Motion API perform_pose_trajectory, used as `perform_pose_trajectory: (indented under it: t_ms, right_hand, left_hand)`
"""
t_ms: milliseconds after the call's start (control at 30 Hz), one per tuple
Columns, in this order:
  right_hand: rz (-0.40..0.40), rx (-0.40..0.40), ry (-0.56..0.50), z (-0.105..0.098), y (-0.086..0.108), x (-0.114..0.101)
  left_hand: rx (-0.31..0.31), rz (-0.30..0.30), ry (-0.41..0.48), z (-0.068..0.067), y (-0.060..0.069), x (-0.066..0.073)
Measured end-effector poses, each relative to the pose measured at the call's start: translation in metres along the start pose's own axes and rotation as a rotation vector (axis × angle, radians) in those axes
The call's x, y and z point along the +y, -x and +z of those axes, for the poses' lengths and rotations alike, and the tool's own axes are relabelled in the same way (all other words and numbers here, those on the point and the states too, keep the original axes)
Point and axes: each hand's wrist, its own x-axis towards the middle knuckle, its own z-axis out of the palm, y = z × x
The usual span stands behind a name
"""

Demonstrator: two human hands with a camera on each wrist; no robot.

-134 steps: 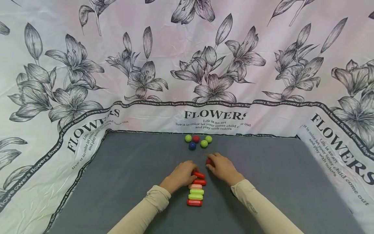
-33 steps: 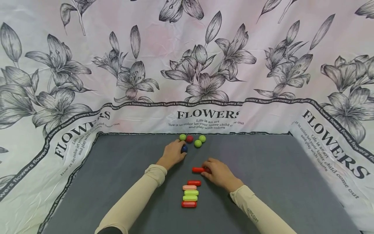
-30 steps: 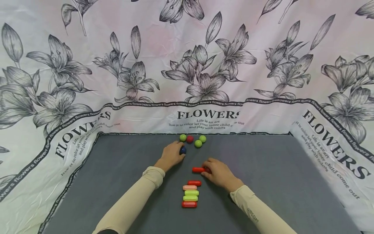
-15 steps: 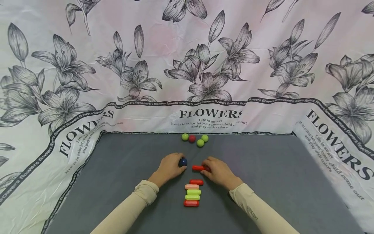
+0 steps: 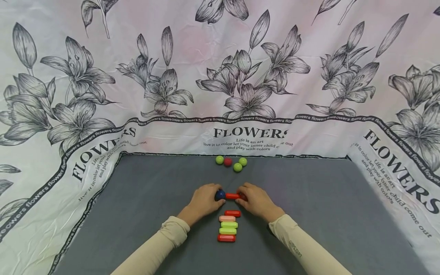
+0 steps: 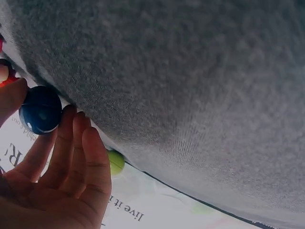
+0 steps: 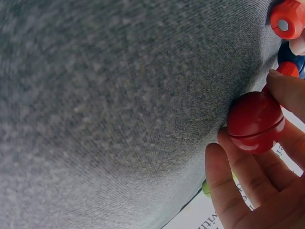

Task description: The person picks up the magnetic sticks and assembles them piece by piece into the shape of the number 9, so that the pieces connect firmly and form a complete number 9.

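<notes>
We saw the left hand (image 5: 203, 201) pinching the blue ball (image 6: 40, 112) between thumb and fingers (image 6: 96, 157), the right hand (image 5: 258, 201) pinching the red ball (image 7: 255, 120) likewise; the red rod (image 5: 232, 196) ran between both balls, beyond five bars (image 5: 228, 225).

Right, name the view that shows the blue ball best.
Left wrist: the blue ball shows large and nearly whole there. The head view has it whole-scene small; the right wrist view shows only a piece, at the picture's edge.
</notes>
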Motion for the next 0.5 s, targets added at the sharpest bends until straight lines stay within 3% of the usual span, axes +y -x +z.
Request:
perform_pose_trajectory:
  t_ms: [500]
  right_hand:
    - [0.002,-0.001,-0.003,-0.0001,-0.0021,0.0000]
  left_hand:
    - [0.056,-0.005,0.001,0.0040,0.0063,0.0026]
